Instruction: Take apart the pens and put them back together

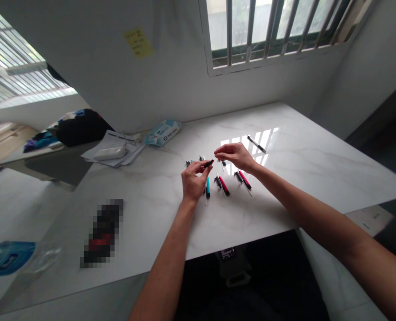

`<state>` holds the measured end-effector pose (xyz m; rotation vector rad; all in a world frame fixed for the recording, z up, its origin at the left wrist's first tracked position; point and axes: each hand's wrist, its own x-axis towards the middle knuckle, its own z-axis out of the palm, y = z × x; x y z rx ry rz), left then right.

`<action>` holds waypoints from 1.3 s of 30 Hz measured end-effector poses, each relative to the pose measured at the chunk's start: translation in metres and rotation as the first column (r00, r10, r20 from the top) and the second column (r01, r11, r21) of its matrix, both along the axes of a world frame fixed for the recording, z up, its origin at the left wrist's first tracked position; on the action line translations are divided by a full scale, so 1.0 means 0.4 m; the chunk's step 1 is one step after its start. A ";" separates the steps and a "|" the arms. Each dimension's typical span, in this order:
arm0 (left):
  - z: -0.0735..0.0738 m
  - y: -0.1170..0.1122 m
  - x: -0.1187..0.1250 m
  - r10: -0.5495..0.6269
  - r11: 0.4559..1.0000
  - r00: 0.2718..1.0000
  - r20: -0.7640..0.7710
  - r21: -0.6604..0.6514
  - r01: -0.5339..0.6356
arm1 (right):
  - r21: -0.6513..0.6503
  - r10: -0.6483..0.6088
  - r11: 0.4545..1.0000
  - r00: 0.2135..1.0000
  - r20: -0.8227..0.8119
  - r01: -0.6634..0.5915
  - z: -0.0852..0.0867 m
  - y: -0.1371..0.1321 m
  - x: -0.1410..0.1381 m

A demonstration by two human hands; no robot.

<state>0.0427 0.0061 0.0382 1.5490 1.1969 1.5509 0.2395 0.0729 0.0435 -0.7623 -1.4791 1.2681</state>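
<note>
above the glossy, grey-veined worktop [157, 200], midway between near and far edges, my left hand [194, 180] pinches a stubby black-and-red piece [209, 163]; my right hand [236, 156] curls, fingertips nearly meeting, contents unclear. slim, straight pen parts [223, 185] lie beneath.

The tabletop [151, 191] looks smooth and glossy, like polished stone. On it, the pen parts [223, 185] look like smooth plastic, the wipes packet [163, 133] like shiny plastic film, the sheets [133, 150] like paper; behind it, the wall [171, 84] looks matt.

Barred window [271, 26] in pale wall [177, 89] above glossy marbled table [318, 160].
</note>
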 end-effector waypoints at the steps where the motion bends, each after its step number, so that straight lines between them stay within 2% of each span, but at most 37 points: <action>1: -0.002 0.001 0.000 -0.003 1.000 1.000 0.007 0.002 0.003 | 0.002 0.004 1.000 1.000 0.003 -0.004 0.005 0.000 0.003; 10: -0.009 0.005 -0.005 -0.037 0.999 0.999 -0.032 -0.010 0.037 | -0.024 0.124 0.992 0.990 0.066 -0.122 0.017 -0.004 0.015; 12: -0.013 0.009 -0.009 -0.046 0.999 0.995 -0.086 0.013 0.047 | -0.032 0.135 0.991 0.988 0.072 -0.133 0.019 -0.007 0.016; 16: -0.021 0.016 -0.017 -0.041 0.996 0.974 -0.223 0.072 0.059 | 0.019 0.143 0.989 0.986 0.090 -0.145 0.021 -0.012 0.013; 21: -0.019 0.012 -0.014 -0.085 0.991 0.965 -0.248 0.077 0.107 | 0.033 0.157 0.986 0.974 0.164 -0.165 0.013 -0.009 0.007; 23: -0.019 0.011 -0.011 -0.102 0.990 0.966 -0.237 0.073 0.123 | 0.049 0.102 0.992 0.960 0.260 -0.119 0.014 -0.001 0.020; 25: -0.022 0.014 -0.010 -0.091 0.991 0.972 -0.216 0.072 0.109 | 0.140 -0.072 0.990 0.898 0.434 0.012 0.016 0.009 0.047; 27: -0.027 0.018 -0.010 -0.059 0.995 0.980 -0.187 0.072 0.074 | 0.250 -0.265 0.959 0.730 0.631 0.132 0.017 0.021 0.082; 28: -0.029 0.021 -0.011 -0.043 0.996 0.984 -0.174 0.072 0.056 | 0.273 -0.311 0.949 0.626 0.716 0.159 0.015 0.027 0.099; 30: -0.034 0.025 -0.012 -0.023 0.997 0.987 -0.160 0.072 0.035 | 0.256 -0.308 0.951 0.444 0.841 0.175 0.007 0.040 0.127; 32: -0.036 0.027 -0.012 -0.023 0.997 0.986 -0.162 0.075 0.036 | 0.223 -0.273 0.958 0.330 0.904 0.181 -0.007 0.053 0.145; 34: -0.037 0.028 -0.013 -0.025 0.996 0.986 -0.166 0.079 0.038 | 0.223 -0.273 0.954 0.277 0.921 0.199 -0.022 0.065 0.155; 39: -0.031 0.028 -0.011 -0.022 0.996 0.987 -0.158 0.077 0.034 | 0.217 -0.303 0.921 0.245 0.921 0.324 -0.031 0.082 0.166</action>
